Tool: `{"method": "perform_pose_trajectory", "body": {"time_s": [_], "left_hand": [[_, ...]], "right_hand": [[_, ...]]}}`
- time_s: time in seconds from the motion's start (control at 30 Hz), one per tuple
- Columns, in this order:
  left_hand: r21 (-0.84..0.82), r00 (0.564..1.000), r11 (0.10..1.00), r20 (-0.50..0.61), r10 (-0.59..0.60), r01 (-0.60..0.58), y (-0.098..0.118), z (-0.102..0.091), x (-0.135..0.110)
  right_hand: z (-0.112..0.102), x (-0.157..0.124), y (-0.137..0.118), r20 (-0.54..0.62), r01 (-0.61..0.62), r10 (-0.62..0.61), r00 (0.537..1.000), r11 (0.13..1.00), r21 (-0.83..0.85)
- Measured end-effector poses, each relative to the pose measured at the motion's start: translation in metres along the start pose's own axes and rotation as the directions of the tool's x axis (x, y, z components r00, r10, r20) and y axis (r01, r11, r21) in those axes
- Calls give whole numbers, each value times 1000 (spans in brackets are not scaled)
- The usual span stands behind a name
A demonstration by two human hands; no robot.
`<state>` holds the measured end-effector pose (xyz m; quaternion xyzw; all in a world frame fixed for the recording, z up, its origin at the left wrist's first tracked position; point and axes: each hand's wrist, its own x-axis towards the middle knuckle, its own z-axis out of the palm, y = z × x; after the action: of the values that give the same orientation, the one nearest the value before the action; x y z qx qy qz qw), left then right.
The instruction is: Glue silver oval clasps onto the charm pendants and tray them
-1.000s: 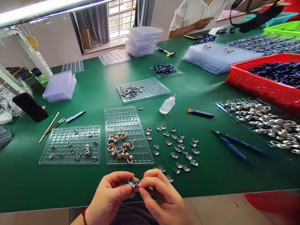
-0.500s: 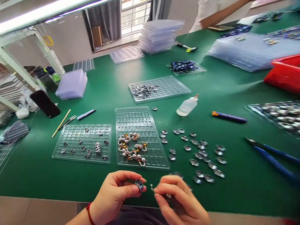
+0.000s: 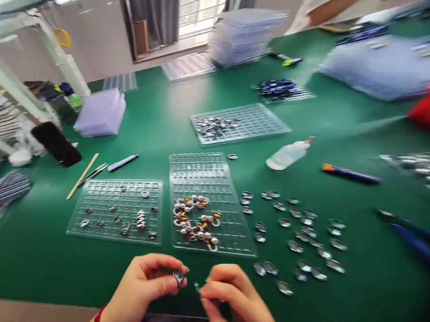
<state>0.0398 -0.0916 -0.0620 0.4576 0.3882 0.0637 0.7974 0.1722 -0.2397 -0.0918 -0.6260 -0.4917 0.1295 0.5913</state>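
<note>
Over the table's near edge, my left hand (image 3: 147,284) pinches a dark faceted gem (image 3: 178,276) between thumb and fingers. To its right my right hand (image 3: 235,297) is closed, a small shiny metal piece (image 3: 197,287) poking out from its fingertips; its exact kind is too small to make out. A narrow gap separates the two pieces. Beyond the hands lies a clear compartment tray (image 3: 233,228) bearing orange and silver jewellery pieces (image 3: 196,222). Another clear tray (image 3: 103,194), on the left, holds scattered dark stones. Loose oval silvery stones (image 3: 306,231) are spread on the table's right.
A glue bottle (image 3: 288,154), a purple pen-like tool (image 3: 351,174) and blue-handled pliers (image 3: 411,236) lie to the right. On the left are tweezers (image 3: 93,173), a wooden stick (image 3: 82,176) and a phone (image 3: 56,143). Tray stacks (image 3: 243,39) stand at the back.
The view has tilted and shifted, so most table items sit differently in it. Both hands appear further left and slightly lower, still holding the same two pieces apart.
</note>
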Motion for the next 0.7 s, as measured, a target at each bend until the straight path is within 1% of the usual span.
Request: {"method": "perform_pose_trajectory", "body": {"time_s": [0.07,0.13,0.3,0.5,0.57,0.7], "left_hand": [[-49,996,997,72,-53,56,-12,8,1],[-92,992,992,96,-78,87,-18,11,5],[-132,989,985,111,-94,109,-18,16,13],[-128,985,986,153,-86,106,-19,25,5],[-131,985,987,152,-76,97,-22,27,2],[-143,989,987,142,-50,70,-27,31,-4]], "right_hand": [[6,7,-3,7,51,-51,999,999,0],[8,10,-1,12,53,-53,999,998,-18],[2,7,3,-32,14,-15,999,999,-32],[-9,-3,-3,2,-15,15,1000,1000,-25],[-11,-5,-5,20,11,-10,1000,999,-31],[-17,-9,-9,40,102,-100,994,994,-50]]}}
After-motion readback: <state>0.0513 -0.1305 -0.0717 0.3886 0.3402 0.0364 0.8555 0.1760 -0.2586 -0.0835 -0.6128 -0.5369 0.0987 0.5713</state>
